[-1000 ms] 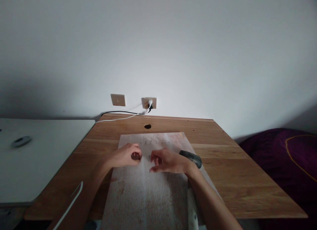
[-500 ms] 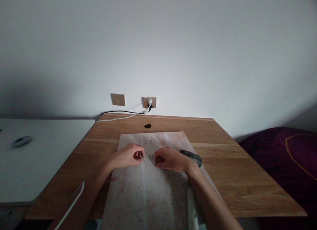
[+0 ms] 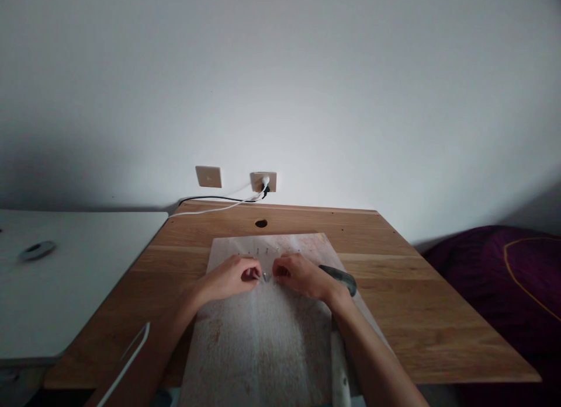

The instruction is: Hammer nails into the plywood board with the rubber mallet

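My left hand (image 3: 232, 277) is closed in a pinch above the wooden board (image 3: 258, 343), with a small nail at its fingertips. Facing it, my right hand (image 3: 302, 277) is also pinched; what its fingertips hold, if anything, is too small to make out. Loose nails (image 3: 265, 277) lie in the narrow gap between the hands. Along the board's far end stands a row of several small nails (image 3: 267, 250). A hammer lies on the board's right side, its dark head (image 3: 340, 278) beyond my right wrist and its pale handle (image 3: 339, 366) partly under my forearm.
The board rests on a wooden table (image 3: 416, 313) with a cable hole (image 3: 261, 223). White and black cables (image 3: 210, 210) run to a wall socket (image 3: 264, 181). A white table (image 3: 74, 290) with a grey ring-shaped object (image 3: 37, 250) stands left; purple fabric (image 3: 491, 272) is at right.
My left hand has moved slightly right, bringing its nail close to the loose nails. My right hand has shifted a little, its fingertips slightly farther from me.
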Available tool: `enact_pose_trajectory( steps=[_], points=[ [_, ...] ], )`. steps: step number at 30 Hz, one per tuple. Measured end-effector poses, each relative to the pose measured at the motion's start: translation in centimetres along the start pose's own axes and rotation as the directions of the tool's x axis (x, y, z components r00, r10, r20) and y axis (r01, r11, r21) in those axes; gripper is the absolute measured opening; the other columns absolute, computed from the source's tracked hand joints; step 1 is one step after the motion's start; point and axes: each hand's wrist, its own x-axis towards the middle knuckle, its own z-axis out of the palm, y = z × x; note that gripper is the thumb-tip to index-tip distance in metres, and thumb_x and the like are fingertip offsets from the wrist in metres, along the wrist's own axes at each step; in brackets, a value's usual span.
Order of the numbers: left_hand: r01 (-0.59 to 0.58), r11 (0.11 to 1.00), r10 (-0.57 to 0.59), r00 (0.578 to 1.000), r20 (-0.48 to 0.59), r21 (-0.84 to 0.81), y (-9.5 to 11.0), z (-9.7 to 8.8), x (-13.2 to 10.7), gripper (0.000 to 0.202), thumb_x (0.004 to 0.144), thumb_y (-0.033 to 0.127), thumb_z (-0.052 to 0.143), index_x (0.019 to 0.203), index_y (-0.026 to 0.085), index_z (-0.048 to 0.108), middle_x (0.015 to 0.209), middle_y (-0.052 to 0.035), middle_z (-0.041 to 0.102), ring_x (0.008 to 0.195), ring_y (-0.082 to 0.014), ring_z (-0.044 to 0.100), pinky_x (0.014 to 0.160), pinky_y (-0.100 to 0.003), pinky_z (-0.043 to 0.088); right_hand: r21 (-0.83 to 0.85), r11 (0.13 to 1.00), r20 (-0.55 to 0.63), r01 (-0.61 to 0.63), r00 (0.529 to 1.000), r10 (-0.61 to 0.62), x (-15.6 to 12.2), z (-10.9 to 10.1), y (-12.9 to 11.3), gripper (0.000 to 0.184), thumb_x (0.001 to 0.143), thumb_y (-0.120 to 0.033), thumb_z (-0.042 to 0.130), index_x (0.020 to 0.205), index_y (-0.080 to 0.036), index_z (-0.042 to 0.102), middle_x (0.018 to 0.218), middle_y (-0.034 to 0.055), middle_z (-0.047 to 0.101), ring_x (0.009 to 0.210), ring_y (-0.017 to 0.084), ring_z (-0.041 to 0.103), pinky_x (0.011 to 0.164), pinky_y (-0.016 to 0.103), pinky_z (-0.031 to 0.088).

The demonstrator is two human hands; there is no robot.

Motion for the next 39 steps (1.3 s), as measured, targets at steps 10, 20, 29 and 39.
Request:
enact_pose_trajectory(
  steps=[10,20,29,39],
  points=[
    [0.0,0.999,0.001,1.0,-0.016,0.052,-0.2,0.0,0.0,0.004,0.08,0.02,0.071,0.084,0.019,0.069,0.082,-0.0001,0.064,0.072,-0.0138,0.058,0.069,-0.025,0.043,0.046,0.999,-0.026,-0.008,1.0,0.01,-0.1,0.2,-0.2,0.016,0.083,-0.006,0.064,0.094,-0.018,0.063,0.081,-0.0008,0.068,0.07,0.012,0.059,0.064,0.02,0.041],
    [0.032,0.998,-0.032,0.999,-0.013,0.06,-0.2,0.1,0.1,0.006,0.083,0.023,0.07,0.085,0.019,0.066,0.083,0.0006,0.064,0.074,-0.0144,0.058,0.069,-0.025,0.041,0.023,1.0,-0.058,0.013,0.998,-0.011,0.4,0.7,-0.1,0.02,0.083,-0.004,0.064,0.095,-0.019,0.061,0.084,0.0,0.068,0.072,0.013,0.059,0.066,0.021,0.041],
    [0.018,0.994,-0.015,1.0,-0.025,0.109,-0.4,0.5,0.1,0.005,0.085,0.023,0.068,0.085,0.019,0.065,0.082,0.0009,0.064,0.074,-0.0148,0.058,0.07,-0.026,0.04,-0.008,0.999,-0.076,0.036,0.996,-0.037,0.5,0.9,-0.2,0.022,0.082,-0.002,0.064,0.096,-0.019,0.062,0.088,0.0015,0.069,0.075,0.014,0.06,0.068,0.022,0.042],
    [0.016,0.991,-0.01,0.999,-0.048,0.132,-0.5,0.8,0.2,0.004,0.085,0.023,0.068,0.084,0.02,0.065,0.08,0.0014,0.063,0.073,-0.0154,0.058,0.069,-0.027,0.039,-0.016,0.998,-0.084,0.061,0.995,-0.062,0.6,1.0,-0.3,0.024,0.082,-0.001,0.064,0.099,-0.018,0.063,0.088,0.002,0.071,0.076,0.014,0.063,0.07,0.022,0.043]
  ],
)
